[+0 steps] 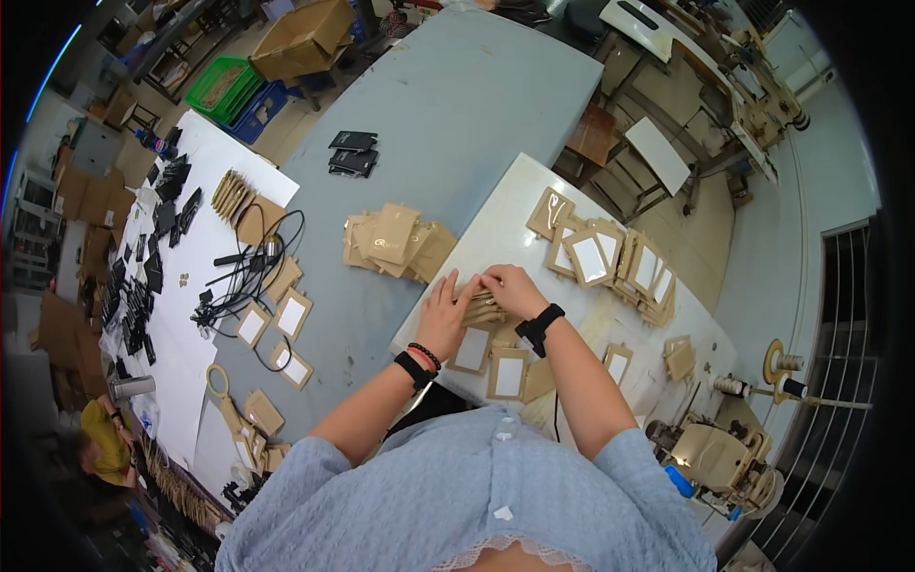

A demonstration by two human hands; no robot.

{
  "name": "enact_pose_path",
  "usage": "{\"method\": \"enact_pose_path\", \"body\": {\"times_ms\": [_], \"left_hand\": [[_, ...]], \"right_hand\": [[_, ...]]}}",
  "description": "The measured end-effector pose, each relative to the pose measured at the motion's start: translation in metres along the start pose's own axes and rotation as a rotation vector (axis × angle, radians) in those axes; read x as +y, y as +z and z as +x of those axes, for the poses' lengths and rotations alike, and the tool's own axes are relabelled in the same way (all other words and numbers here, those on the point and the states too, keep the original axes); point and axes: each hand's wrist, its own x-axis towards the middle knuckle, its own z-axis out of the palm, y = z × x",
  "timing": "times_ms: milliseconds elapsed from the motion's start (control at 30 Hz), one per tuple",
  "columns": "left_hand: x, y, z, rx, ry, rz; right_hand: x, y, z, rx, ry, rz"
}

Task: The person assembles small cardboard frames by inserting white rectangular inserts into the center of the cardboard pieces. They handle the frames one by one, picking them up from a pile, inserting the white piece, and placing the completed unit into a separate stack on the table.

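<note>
While both hands meet near the white table's (496,214) left edge, the left hand (446,319) lies flat and the right hand (513,289) curls, both on a small stack of brown cards (483,307). Fingers hide most of it. Open grey tabletop (448,105) stretches far. More window cards (610,257) crowd the right side.

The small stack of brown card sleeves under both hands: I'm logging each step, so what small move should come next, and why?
Probably squaring the stack and setting it down with the windowed sleeves nearby. The left hand lies flat on it, the right hand pinches its top edge, and the sleeves look uneven.
</note>
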Motion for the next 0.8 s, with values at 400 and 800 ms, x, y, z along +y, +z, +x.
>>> {"method": "enact_pose_path", "body": {"times_ms": [400, 800], "left_hand": [[-0.018, -0.014, 0.020, -0.181, 0.012, -0.029], [-0.018, -0.019, 0.032, -0.216, 0.108, 0.115]], "right_hand": [[0.013, -0.006, 0.006, -0.183, -0.036, 0.275], [0.025, -0.011, 0.014, -0.338, -0.042, 0.281]]}}
